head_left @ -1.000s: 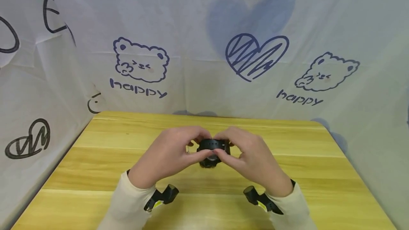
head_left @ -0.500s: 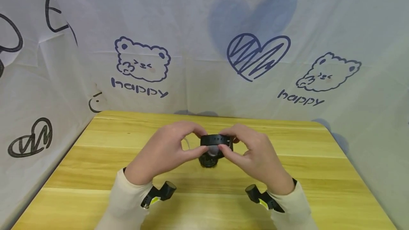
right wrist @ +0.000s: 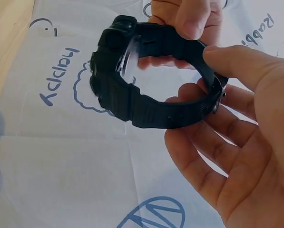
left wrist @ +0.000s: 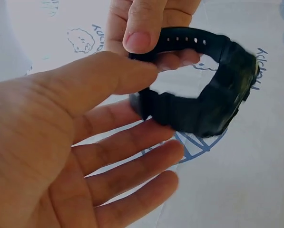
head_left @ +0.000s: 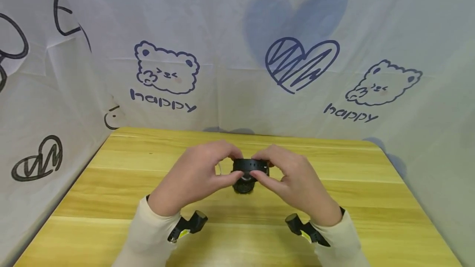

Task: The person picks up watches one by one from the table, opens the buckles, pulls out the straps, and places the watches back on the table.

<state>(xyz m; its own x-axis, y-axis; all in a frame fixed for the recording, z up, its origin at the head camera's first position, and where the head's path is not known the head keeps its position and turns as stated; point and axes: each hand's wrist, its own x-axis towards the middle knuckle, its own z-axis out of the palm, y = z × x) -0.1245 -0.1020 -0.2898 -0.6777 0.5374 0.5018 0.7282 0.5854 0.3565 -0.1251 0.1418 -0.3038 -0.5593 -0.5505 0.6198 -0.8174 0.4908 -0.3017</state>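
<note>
Between both hands is a black wristwatch (head_left: 243, 186), its strap closed into a loop. My left hand (head_left: 200, 176) pinches the strap's left side between thumb and fingers, and my right hand (head_left: 293, 178) grips the right side near the buckle. In the left wrist view the strap (left wrist: 189, 38) shows a row of holes, with the thick watch case at the far end of the loop. From the right wrist camera, the metal buckle (right wrist: 219, 102) lies by the right fingers and the watch case (right wrist: 114, 59) stands on the far side.
A wooden table (head_left: 237, 234) lies under the hands. White cloth (head_left: 230, 94) with blue and black drawings hangs behind it and on the left. Each wrist wears a black camera on a strap, such as the left wrist camera (head_left: 198, 219).
Both hands stay on the watch strap throughout. The watch rose and turned slightly, then dipped a little; the thumbs have parted somewhat compared with a second ago, when they met over the strap.
</note>
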